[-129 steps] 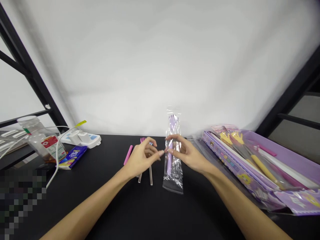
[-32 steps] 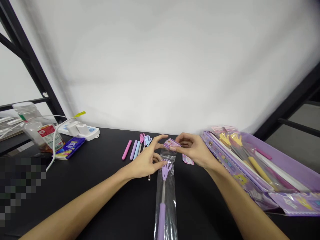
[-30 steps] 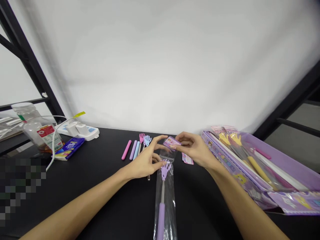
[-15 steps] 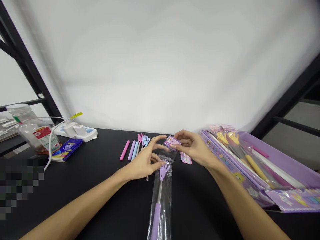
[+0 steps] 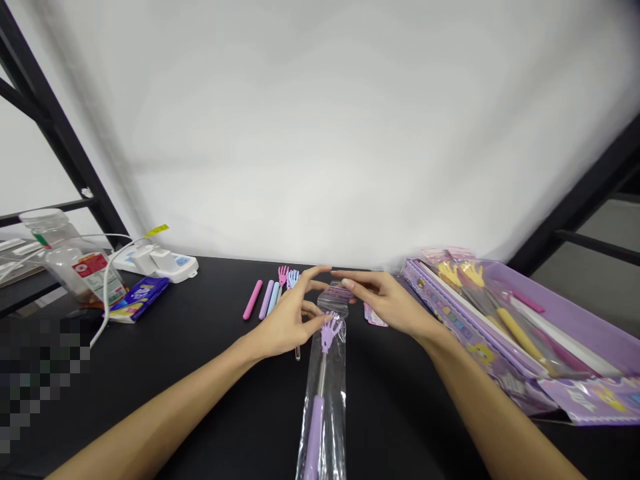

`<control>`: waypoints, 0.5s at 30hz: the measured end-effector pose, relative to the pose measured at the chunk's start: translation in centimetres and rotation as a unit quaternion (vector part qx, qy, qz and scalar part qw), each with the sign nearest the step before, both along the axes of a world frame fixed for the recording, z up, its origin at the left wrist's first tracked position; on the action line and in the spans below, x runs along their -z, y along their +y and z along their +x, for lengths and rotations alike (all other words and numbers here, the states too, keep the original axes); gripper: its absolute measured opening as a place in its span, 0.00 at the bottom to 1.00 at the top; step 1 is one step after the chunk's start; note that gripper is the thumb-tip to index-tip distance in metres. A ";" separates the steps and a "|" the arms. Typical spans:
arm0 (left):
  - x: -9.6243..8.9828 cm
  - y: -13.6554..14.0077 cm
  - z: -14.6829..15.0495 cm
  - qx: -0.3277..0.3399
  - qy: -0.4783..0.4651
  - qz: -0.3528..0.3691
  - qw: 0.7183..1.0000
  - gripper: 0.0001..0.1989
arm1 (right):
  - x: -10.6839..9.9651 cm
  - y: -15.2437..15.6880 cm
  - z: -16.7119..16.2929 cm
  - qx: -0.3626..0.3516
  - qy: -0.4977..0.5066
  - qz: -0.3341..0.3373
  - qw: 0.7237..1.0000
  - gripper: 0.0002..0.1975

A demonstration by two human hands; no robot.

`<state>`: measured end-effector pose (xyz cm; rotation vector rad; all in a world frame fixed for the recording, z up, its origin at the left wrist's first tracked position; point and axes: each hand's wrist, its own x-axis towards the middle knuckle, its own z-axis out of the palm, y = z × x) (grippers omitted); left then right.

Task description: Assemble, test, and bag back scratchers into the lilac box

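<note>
A purple back scratcher with a hand-shaped head lies inside a clear plastic bag on the black table. My left hand is at the bag's upper left edge, its thumb and a curled finger closed on the plastic beside the scratcher head. Its index finger reaches to the bag's top. Between the thumb and fingers of my right hand is a small printed header card, tilted nearly edge-on at the mouth of the bag. Several more cards lie just under the right hand.
Several pink, purple and blue back scratchers lie behind my left hand. To the right stands a purple display box with bagged yellow-headed scratchers. On the left are a plastic jar, a blue snack packet and a white power strip.
The header card has tipped from facing me to nearly edge-on over the bag's top. My right fingers have moved left, closer to my left index finger. The view has shifted slightly.
</note>
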<state>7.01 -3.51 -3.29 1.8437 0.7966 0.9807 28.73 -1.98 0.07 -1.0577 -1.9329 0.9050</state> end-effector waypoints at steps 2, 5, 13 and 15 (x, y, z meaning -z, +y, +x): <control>0.1 0.1 -0.1 0.002 -0.001 -0.002 1.000 0.37 | 0.2 0.1 -0.2 0.022 0.017 0.008 1.000 0.17; 0.1 0.0 -0.1 0.001 -0.002 0.001 1.000 0.37 | 0.7 0.4 -0.6 0.048 0.040 0.016 0.998 0.13; -0.1 -0.4 0.2 0.000 -0.004 -0.001 1.000 0.38 | 1.3 0.8 -1.1 0.113 0.097 0.068 0.986 0.15; -0.2 -0.4 0.2 -0.004 -0.005 0.002 1.000 0.37 | 1.0 0.6 -1.0 0.098 0.080 0.046 0.991 0.14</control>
